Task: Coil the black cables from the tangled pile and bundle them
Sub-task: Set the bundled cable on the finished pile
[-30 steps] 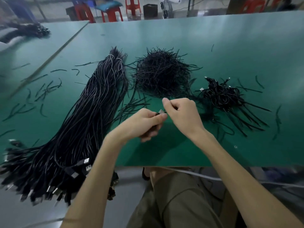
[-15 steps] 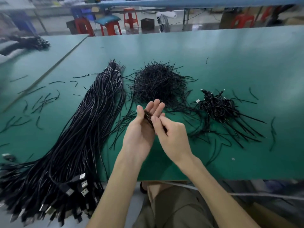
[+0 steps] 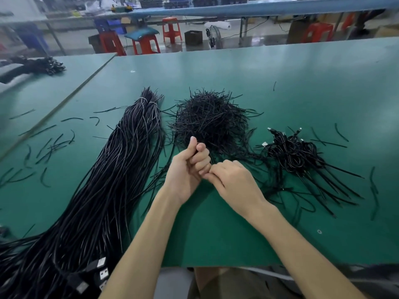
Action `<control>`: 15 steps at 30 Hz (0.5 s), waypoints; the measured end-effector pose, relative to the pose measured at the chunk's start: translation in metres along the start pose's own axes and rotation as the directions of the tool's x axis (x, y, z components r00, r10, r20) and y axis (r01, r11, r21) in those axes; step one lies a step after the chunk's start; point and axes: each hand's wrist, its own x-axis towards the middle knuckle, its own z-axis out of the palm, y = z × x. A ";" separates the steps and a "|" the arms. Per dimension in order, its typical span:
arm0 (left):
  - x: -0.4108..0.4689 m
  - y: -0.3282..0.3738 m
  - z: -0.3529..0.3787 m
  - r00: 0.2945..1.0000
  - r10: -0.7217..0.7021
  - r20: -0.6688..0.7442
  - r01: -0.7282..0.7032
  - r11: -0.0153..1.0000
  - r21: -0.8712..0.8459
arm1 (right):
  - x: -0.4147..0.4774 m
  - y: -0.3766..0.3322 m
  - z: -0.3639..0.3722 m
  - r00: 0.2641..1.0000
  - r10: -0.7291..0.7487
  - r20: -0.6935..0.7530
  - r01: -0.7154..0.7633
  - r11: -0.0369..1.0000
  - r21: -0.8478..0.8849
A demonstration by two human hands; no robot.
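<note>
We work at the near edge of the green table [image 3: 280,83], both hands raised just above it at the centre of our view. Our left hand [image 3: 190,169] is curled into a fist with the thumb upright, and it grips a black cable [image 3: 196,150], of which only a dark sliver shows between thumb and forefinger. Our right hand [image 3: 235,182] lies at its 4 o'clock, knuckles up and fingers curled under, fingertips touching the left hand's lower fingers; we cannot tell whether they pinch anything. At 12 o'clock from the hands, just beyond them, sits the bristling pile of short ties [image 3: 211,121]. At 2 o'clock lies the heap of coiled cables [image 3: 291,152], tie ends fanning out toward 4 o'clock. From 11 o'clock down to 7 o'clock runs the long bundle of cables [image 3: 108,190], its plugs [image 3: 101,270] hanging past the table's near edge. Loose ties [image 3: 49,145] are scattered at 9 o'clock. Red stools [image 3: 146,44] stand on the floor beyond the table's far edge.
</note>
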 end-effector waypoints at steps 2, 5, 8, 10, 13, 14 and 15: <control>0.000 -0.002 -0.002 0.998 0.040 0.040 -0.036 0.995 -0.096 | 0.001 0.000 0.002 0.998 0.019 -0.068 -0.020 1.000 -0.013; 0.001 -0.004 0.000 0.996 0.075 0.053 -0.061 0.970 -0.236 | 0.006 0.003 0.002 0.991 0.069 -0.118 -0.069 0.998 0.004; -0.002 -0.003 0.002 0.993 0.100 0.069 -0.069 0.933 -0.354 | 0.006 0.007 0.001 0.980 0.128 -0.150 -0.128 0.992 0.011; -0.006 -0.002 0.002 0.990 0.127 0.053 -0.102 0.935 -0.339 | 0.004 0.008 0.000 0.978 0.127 -0.163 -0.134 0.991 -0.032; -0.010 -0.001 0.005 0.986 0.166 0.004 -0.164 0.975 -0.152 | 0.001 0.010 -0.002 0.980 0.124 -0.159 -0.135 0.989 -0.061; -0.011 -0.001 0.006 0.984 0.177 0.002 -0.175 0.977 -0.118 | 0.000 0.010 -0.003 0.982 0.121 -0.146 -0.131 0.989 -0.063; -0.012 0.000 0.006 0.983 0.185 0.013 -0.183 0.980 -0.078 | 0.000 0.008 -0.005 0.985 0.110 -0.135 -0.120 0.991 -0.063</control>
